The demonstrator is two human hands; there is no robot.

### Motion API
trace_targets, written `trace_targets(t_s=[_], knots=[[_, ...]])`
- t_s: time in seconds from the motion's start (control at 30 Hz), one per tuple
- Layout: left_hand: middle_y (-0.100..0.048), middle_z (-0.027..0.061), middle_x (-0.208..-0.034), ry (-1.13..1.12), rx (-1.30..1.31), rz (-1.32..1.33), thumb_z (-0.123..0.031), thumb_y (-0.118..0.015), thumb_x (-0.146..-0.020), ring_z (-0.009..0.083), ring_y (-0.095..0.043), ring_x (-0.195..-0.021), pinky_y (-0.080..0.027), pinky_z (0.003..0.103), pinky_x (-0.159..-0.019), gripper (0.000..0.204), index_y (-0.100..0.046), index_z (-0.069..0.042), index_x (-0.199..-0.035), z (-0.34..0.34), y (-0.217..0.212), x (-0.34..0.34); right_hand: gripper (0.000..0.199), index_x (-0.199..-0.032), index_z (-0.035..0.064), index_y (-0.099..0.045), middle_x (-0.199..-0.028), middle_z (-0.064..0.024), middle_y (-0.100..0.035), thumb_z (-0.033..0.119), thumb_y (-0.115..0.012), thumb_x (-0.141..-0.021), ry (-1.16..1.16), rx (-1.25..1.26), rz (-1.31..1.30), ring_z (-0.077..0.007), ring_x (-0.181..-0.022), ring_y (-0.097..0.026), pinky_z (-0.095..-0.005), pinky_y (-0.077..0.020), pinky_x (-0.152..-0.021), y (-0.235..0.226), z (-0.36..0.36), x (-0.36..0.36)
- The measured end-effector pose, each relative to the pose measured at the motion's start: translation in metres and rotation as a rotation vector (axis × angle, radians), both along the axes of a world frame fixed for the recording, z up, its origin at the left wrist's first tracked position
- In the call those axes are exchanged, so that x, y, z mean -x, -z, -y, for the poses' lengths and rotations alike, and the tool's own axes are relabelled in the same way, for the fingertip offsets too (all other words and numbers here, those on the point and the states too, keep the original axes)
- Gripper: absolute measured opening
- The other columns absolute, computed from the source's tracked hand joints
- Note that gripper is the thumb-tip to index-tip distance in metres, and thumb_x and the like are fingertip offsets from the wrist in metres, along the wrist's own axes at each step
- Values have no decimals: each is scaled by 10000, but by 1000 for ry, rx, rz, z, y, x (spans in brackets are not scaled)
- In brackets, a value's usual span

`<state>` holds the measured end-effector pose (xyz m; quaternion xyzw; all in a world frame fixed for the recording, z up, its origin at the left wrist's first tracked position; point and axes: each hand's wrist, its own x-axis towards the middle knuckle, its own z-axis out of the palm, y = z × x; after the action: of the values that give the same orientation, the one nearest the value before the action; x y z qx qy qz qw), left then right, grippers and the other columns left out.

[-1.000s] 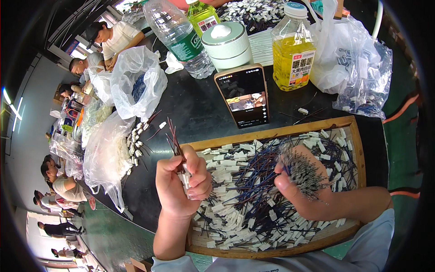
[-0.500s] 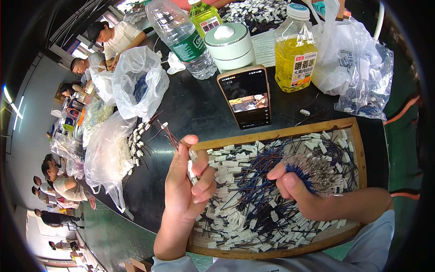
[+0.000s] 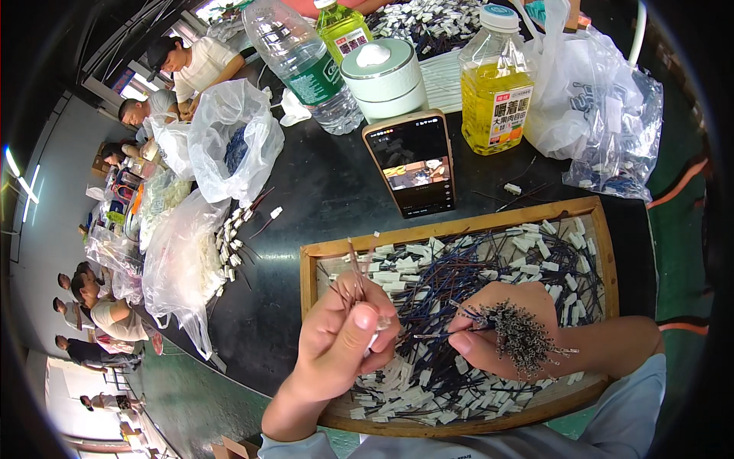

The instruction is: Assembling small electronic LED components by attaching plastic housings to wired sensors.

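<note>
My left hand (image 3: pixel 344 333) is closed, with the thumb pressed over a small white connector (image 3: pixel 375 340). Thin brown wires (image 3: pixel 356 268) stick up from between its fingers. To the right, my right hand (image 3: pixel 527 310) grips a thick bundle of dark wires (image 3: pixel 521 336), whose metal-tipped ends fan out toward the forearm. A few wire ends poke out past the right thumb, toward the left hand. Beneath both hands lies a shallow wooden tray (image 3: pixel 308 279), filled with white connectors on dark blue and brown wires (image 3: pixel 428 294).
A phone (image 3: pixel 413 172) stands upright behind the tray, before a pale green canister (image 3: pixel 386 84). Bottles (image 3: pixel 497 92) and plastic bags (image 3: pixel 589 99) stand farther back. At left, bags (image 3: pixel 180 260) sit beside a pile of connectors (image 3: pixel 229 245). Other people (image 3: pixel 206 65) work at far left.
My left hand has moved down and right, its thumb now closed over the connector. One wired connector now lies by the left pile. My right hand has turned, showing the bundle's metal-tipped ends.
</note>
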<state>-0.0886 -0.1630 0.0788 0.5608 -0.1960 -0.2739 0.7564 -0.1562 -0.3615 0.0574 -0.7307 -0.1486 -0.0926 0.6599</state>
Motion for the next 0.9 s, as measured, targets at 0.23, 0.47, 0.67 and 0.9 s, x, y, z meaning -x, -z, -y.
trace_targets(t_s=[0.23, 0.47, 0.67, 0.9], knots=[[-434, 44, -594, -39, -71, 46, -250, -581, -877, 43, -334, -449, -265, 184, -366, 296, -395, -24, -919, 5, -1, 11, 149, -847, 24, -634, -695, -48, -642, 77, -720, -737, 28, 27, 96, -94, -534, -600, -206, -449, -470, 3, 0, -5], [-517, 74, -680, -63, -152, 234, -209, -584, -874, 45, -394, -507, -307, 181, -433, 288, -383, -17, -950, 2, -3, 14, 96, -782, 76, -661, -655, -6, -637, 83, -717, -705, 46, 59, 106, -80, -469, -569, -198, -412, -411, 0, 2, -5], [-519, 68, -703, -32, -178, 339, -151, -574, -872, 59, -431, -550, -351, 192, -490, 252, -382, -10, -956, -1, -3, 15, 122, -776, 86, -653, -656, -13, -632, 89, -728, -680, 20, 19, 149, -123, -494, -588, -226, -437, -442, 4, -2, -3], [-616, 126, -800, 214, -491, 822, 13, -621, -777, 260, -632, -599, -479, 309, -504, 312, -411, -2, -1008, -10, -15, 9, 179, -830, 87, -660, -677, -25, -635, 97, -740, -670, 15, 95, 216, -138, -535, -612, -227, -450, -468, 7, 4, -6]])
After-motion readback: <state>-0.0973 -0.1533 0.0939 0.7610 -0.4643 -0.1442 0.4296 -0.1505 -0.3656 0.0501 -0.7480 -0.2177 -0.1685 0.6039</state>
